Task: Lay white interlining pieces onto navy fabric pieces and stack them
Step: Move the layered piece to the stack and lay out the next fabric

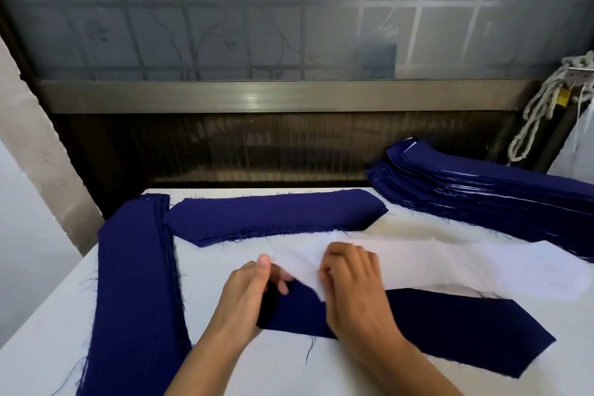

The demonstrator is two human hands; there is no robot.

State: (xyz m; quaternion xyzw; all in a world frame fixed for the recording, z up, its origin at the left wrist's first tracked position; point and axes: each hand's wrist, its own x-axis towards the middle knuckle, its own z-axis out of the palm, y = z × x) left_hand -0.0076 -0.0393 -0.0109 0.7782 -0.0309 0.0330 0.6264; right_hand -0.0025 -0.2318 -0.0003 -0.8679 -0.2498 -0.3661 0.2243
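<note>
The left grip (254,292) pinches the end of the white interlining piece (450,267), the right grip (350,289) clamps its edge just beside. Beneath both lies the navy fabric piece (450,328) on the counter (209,267). Trailing limp rightward, the interlining could land skewed or creased.

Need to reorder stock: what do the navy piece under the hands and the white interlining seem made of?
The navy piece: woven cloth, matte; loose threads fray from its cut edges. The white interlining: thin, matte, limp sheet; weave or nonwoven, can't tell.
</note>
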